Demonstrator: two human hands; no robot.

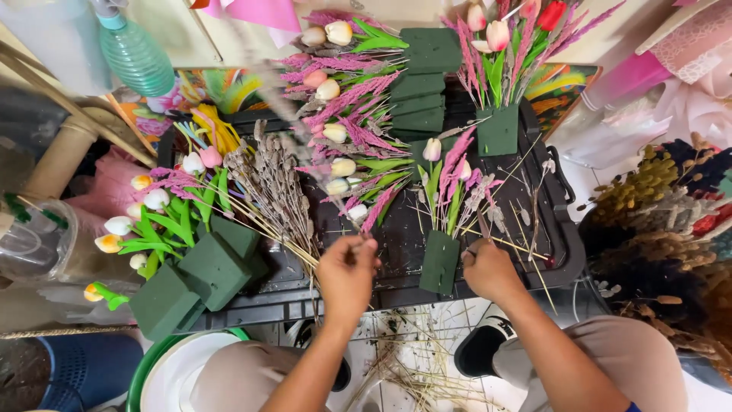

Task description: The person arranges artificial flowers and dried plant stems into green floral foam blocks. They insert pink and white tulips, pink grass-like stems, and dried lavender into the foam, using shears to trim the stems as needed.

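A rectangular block of matte green floral foam [440,263] stands on the black plastic tray [568,252], bristling with tulips and feathery pink spikes. Just left of the block, the left hand [347,276] pinches a thin dry stem [352,246]. Just right, the right hand [489,268] closes on a slim tool [483,226]

Hidden and cut-off bits around the black tray [560,252]

Above the tray, the spray bottle [136,55] is cut by the top edge. A blurred stem [259,76] streaks across it, its kind unclear. The left hand [347,275] hides what its fingers pinch; the right hand [488,268] covers most of a thin tool [483,226]. Below the tray, the bowl [164,374] runs off the bottom edge.
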